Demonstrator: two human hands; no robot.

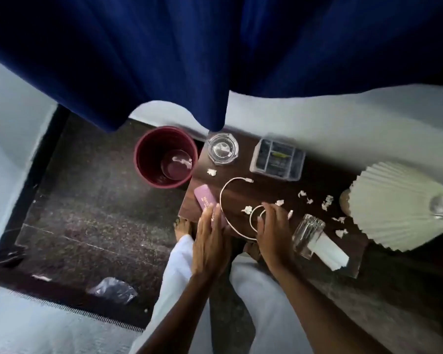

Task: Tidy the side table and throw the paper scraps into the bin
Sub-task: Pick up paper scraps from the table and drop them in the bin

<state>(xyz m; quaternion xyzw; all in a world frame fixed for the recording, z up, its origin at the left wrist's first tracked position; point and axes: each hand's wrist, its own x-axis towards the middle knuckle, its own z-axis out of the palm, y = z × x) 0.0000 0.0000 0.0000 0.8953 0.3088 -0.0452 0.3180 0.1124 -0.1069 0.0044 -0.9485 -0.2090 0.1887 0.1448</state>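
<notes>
Bin (149,159) holds paper scraps (181,161); ashtray (222,148) holds 1.

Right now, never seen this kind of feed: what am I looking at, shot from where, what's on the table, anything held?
There is no machine here. One wide-angle camera sits on a person's head and looks down at their own bare hands, legs and feet.

The left hand lies on a pink case at the side table edge. The right hand rests on the coiled part of a white cable. Whether either hand actually grips anything cannot be told.

Also on the table: a glass ashtray, a clear compartment box, an upright glass tumbler, folded white paper, a pleated lampshade and scattered paper scraps.

On the floor left of the table stands a maroon bin, with some white scraps already at the bottom.
</notes>
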